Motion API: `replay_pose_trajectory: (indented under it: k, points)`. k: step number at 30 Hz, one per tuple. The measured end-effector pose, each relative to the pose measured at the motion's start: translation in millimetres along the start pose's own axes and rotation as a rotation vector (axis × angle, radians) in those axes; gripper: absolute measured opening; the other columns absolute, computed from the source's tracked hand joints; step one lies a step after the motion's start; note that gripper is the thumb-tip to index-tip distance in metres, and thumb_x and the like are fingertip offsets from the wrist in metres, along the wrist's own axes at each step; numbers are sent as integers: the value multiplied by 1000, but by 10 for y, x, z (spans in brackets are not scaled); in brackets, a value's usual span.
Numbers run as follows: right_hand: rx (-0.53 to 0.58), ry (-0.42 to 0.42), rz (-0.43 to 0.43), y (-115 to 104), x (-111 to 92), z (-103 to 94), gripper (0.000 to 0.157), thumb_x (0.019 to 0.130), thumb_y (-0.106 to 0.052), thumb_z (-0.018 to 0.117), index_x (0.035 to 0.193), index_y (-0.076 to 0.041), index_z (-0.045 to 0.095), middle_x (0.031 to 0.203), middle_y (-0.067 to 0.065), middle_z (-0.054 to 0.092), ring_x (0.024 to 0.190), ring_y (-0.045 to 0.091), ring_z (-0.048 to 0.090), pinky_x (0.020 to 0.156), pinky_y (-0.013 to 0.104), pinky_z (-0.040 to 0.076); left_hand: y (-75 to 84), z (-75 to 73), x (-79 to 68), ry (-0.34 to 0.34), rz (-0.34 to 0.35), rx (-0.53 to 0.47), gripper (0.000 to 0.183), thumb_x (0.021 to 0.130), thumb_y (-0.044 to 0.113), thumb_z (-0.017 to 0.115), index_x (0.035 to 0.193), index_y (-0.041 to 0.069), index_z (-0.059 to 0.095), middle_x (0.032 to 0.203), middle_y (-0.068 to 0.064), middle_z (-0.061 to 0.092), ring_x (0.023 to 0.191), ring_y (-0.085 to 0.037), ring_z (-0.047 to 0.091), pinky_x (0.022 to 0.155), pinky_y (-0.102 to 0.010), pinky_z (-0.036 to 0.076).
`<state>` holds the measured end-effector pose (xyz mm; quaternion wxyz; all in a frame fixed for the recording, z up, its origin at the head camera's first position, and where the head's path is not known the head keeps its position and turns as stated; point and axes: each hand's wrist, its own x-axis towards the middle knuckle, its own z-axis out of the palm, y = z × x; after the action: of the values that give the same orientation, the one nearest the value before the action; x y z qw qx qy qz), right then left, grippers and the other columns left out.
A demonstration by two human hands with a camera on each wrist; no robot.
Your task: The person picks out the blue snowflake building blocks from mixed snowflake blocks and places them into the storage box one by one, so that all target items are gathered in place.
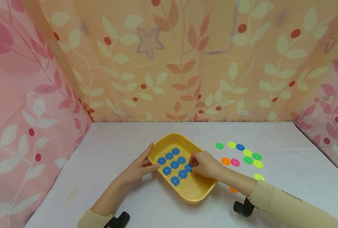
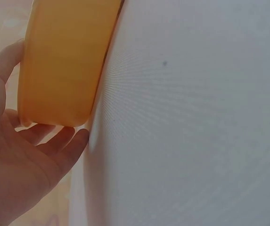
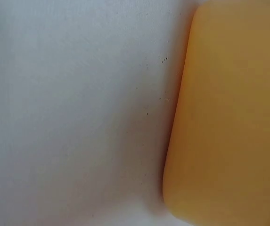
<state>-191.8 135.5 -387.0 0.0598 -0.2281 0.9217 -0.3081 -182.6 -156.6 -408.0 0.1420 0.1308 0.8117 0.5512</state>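
A yellow plastic tray (image 1: pixel 196 193) sits at an angle on the white table and holds several blue snowflake discs (image 1: pixel 174 164), laid flat in rough rows. My left hand (image 1: pixel 139 167) holds the tray's left corner, thumb over the rim; the left wrist view shows this left hand (image 2: pixel 36 155) with its fingers curled round the outside of the tray (image 2: pixel 69 66). Inside the tray, my right hand (image 1: pixel 204 164) pinches a blue snowflake disc (image 1: pixel 188 168) at the right end of a row. Its fingertips are partly hidden, and the right wrist view shows only the tray's outer wall (image 3: pixel 229 117).
Right of the tray lie loose snowflake discs: green (image 1: pixel 219 146), yellow (image 1: pixel 231 144), blue (image 1: pixel 240 147), orange (image 1: pixel 225 161) and pink (image 1: pixel 235 162). My right forearm partly covers another orange disc (image 1: pixel 233 189). Patterned curtains (image 1: pixel 183 63) stand behind the table (image 1: pixel 123 136) and at its sides.
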Motion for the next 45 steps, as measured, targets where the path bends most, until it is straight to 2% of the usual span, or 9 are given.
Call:
replay_pose_trajectory:
  k: [10,14,19,23,28,33,37,41,45]
  points:
    - [88,-24,47,2,-34,-41,16,80,1,76,91,-3,67,80,-3,63,75,10,60,70,23,55,-21,16,18,-11,5,-19,95,88,35,73,158,27,11,160,-7,21,130,-29,49,110,-50,31]
    - [138,-27,38,7,-55,-89,15,80,0,74,94,-3,68,81,-3,63,75,11,60,70,22,54,-18,21,18,-4,2,-15,94,87,36,74,158,28,11,159,-7,22,129,-29,49,110,-50,31]
    - [204,-29,64,22,-74,-166,17,82,-7,75,98,-5,69,84,-3,64,78,12,61,74,24,53,-11,17,15,1,-9,-23,96,86,37,75,158,29,11,158,-3,24,128,-27,50,111,-50,30]
    - [307,-24,131,36,-119,-230,20,85,-11,75,103,-5,70,88,-2,67,82,14,63,77,28,55,-1,18,14,-4,-4,-24,95,87,35,75,158,28,12,158,-4,25,128,-27,50,111,-51,29]
    - [500,-11,208,74,-222,-341,31,87,-18,74,112,-1,67,96,4,70,90,21,67,81,31,56,4,22,10,-10,7,-23,94,88,32,74,158,25,12,159,-7,24,128,-29,50,111,-52,28]
    - [620,25,257,227,-322,-453,43,87,-26,75,120,-1,63,111,12,69,102,27,65,86,34,55,-13,23,16,-7,0,-29,95,87,33,74,158,25,11,159,-7,25,127,-28,51,112,-52,28]
    - [636,56,292,420,-401,-552,49,88,-31,74,125,-1,61,119,14,65,105,26,65,89,37,53,-23,21,19,0,-14,-30,96,86,35,75,158,28,11,158,-5,25,128,-27,51,111,-52,28]
    - [671,83,313,646,-456,-657,56,90,-31,72,131,3,55,128,20,59,111,32,62,94,40,51,-25,16,16,12,-27,-26,97,85,37,76,158,31,12,158,-1,25,129,-26,50,111,-50,30]
    - [647,117,349,884,-485,-769,60,92,-35,69,135,3,51,134,20,55,116,33,59,95,39,49,-26,14,17,9,-19,-29,96,86,36,75,158,30,11,158,-2,24,129,-26,50,110,-49,32]
